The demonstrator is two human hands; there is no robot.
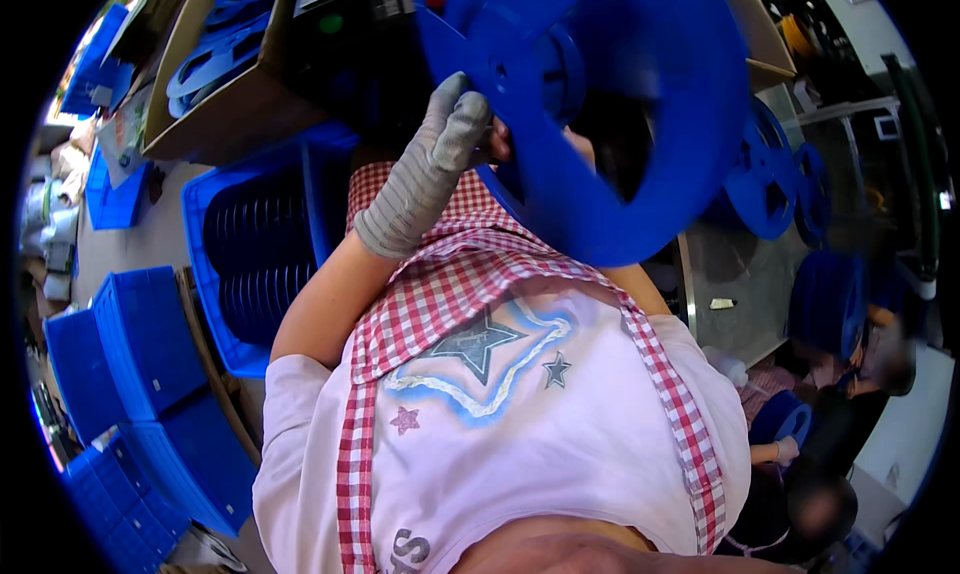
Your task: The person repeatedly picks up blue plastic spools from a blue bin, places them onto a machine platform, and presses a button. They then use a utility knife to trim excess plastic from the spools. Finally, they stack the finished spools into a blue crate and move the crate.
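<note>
A large blue plastic reel [690, 124] with a round hub and wide cut-outs is held up before my chest, its outline smeared by motion. My left hand [425, 169], in a grey striped glove with bare fingertips, is closed on the reel's near left side by the hub. Behind the reel is my right hand [580, 150]; only a bit of skin shows through a cut-out, and its fingers are hidden.
At my left stands a blue crate [257, 359] with dark discs in rows. Above it a cardboard box [225, 124] holds more blue reels. Stacked blue bins [150, 344] stand farther left. On the right are a metal table [735, 284], more reels [765, 174] and co-workers.
</note>
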